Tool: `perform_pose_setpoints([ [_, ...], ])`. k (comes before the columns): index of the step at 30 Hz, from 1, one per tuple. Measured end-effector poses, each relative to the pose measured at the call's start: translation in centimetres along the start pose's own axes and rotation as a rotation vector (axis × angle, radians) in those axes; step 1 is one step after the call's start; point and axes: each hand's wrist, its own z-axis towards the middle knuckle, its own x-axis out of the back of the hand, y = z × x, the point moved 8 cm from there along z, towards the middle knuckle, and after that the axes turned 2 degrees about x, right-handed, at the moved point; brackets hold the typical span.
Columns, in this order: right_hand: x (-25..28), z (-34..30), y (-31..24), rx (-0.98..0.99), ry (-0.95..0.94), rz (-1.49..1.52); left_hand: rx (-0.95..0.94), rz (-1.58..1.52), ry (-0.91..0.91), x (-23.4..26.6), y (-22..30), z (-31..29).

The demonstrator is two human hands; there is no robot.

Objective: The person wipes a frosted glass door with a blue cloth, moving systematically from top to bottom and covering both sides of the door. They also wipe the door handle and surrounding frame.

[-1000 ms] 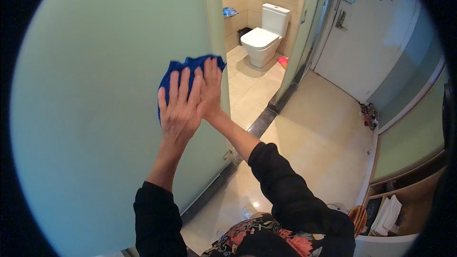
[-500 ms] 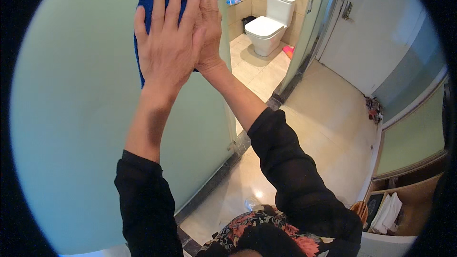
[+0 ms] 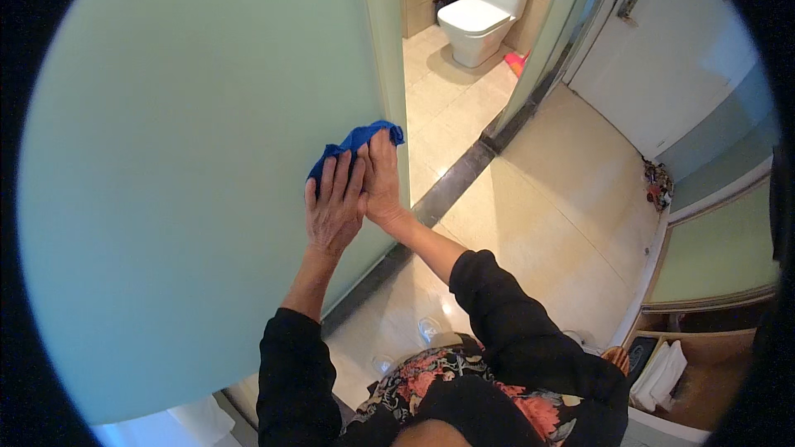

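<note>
A blue cloth [image 3: 358, 142], bunched along its upper edge, is held against a frosted pale green glass panel [image 3: 199, 157]. My left hand [image 3: 334, 213] holds it there, its fingers stretched upward over the cloth's lower part. Right beside it, my right hand [image 3: 381, 180] presses the same cloth close to the panel's right edge, the two hands touching. Much of the cloth is hidden under the fingers and palms.
Past the panel's edge a doorway opens onto a white toilet [image 3: 479, 21] and a black bin [image 3: 445, 7]. A dark stone sill [image 3: 455, 174] runs along the floor. A white door [image 3: 662, 58] stands at far right, and an open wooden drawer [image 3: 716, 372] with white papers lies near right.
Both hands have slid the cloth down the panel and toward its right edge. The cloth is now more bunched, and the view has shifted.
</note>
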Motion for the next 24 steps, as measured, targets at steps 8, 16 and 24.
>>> perform_pose_setpoints([
  [8,2.0,8.0,-3.7,0.146,0.15,-0.013,0.026,0.089,0.222,5.9,-2.5,4.1],
  [16,5.2,15.3,-10.4,0.538,0.339,-0.006,0.112,0.232,0.524,14.7,-5.9,6.7],
  [24,-0.6,2.9,-5.6,0.367,-0.124,0.024,0.266,0.036,0.121,5.8,-4.3,-4.3],
])
